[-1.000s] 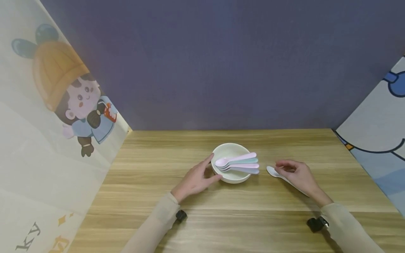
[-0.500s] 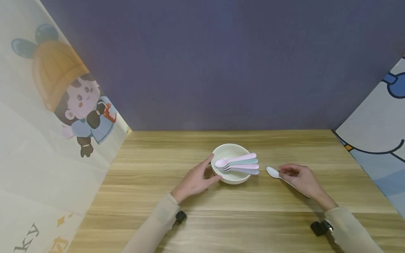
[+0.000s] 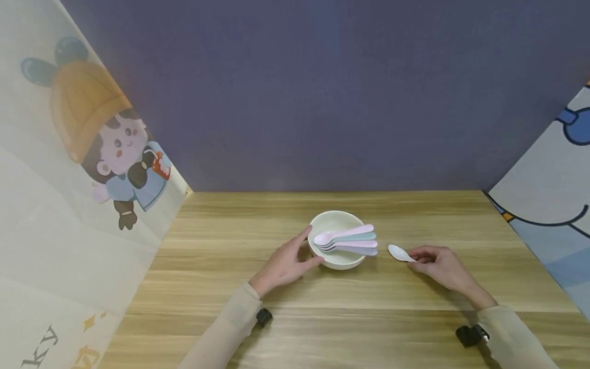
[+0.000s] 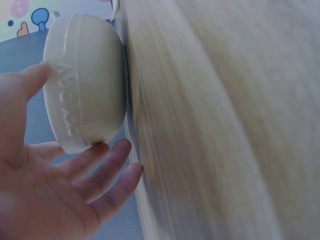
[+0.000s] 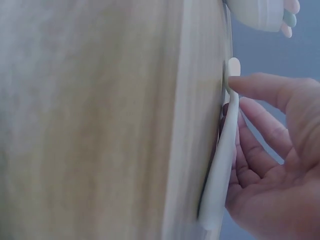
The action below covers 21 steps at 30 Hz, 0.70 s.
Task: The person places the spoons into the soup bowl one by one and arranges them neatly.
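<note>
A cream bowl (image 3: 334, 221) sits on the table, with pink, teal and lavender spoons fanned in it, their handles over its right rim. My left hand (image 3: 287, 262) holds the bowl's left side between thumb and forefinger; in the left wrist view, raised lettering shows on its wall (image 4: 100, 80). Right of the bowl, my right hand (image 3: 442, 266) pinches a white spoon (image 3: 399, 253) near its neck, the spoon's head pointing toward the bowl. The right wrist view shows the thumb on the spoon (image 5: 222, 160) and its handle running close along the tabletop.
The wooden table (image 3: 350, 328) ends at a dark blue-grey panel (image 3: 322, 102) behind. A wall with a cartoon figure (image 3: 117, 138) rises at left, and another printed wall (image 3: 548, 184) stands at right. Each wrist carries a small black device.
My right hand has shifted slightly right and toward me along the white spoon, and its fingers have closed on the neck. The left hand and the bowl hold still.
</note>
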Each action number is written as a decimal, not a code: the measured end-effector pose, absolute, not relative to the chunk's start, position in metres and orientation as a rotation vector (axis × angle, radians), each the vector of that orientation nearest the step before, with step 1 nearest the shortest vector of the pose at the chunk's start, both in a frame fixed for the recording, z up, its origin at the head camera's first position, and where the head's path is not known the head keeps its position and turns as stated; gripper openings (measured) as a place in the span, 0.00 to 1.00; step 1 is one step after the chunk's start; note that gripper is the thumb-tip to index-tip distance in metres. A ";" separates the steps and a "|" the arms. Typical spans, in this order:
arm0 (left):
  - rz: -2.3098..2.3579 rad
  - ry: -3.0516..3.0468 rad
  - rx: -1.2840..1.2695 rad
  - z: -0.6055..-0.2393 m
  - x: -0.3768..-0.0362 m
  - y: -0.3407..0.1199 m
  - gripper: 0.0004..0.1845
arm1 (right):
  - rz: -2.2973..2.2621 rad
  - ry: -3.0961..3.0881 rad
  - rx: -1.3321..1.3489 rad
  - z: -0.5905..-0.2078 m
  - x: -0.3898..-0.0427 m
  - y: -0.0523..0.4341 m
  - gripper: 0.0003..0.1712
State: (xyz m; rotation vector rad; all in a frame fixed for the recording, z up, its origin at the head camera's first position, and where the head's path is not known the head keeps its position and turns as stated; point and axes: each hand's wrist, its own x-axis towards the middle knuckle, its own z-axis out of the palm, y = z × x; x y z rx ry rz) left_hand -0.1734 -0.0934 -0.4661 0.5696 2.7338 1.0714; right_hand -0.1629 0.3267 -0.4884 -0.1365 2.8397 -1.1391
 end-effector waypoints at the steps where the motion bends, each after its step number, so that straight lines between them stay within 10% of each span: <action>1: 1.068 2.736 0.567 -0.466 -0.173 -0.093 0.50 | -1.144 2.837 -0.145 -0.488 -0.162 0.327 0.18; 21: 1.062 2.738 0.567 -0.468 -0.175 -0.094 0.51 | -1.144 2.828 -0.162 -0.487 -0.162 0.328 0.17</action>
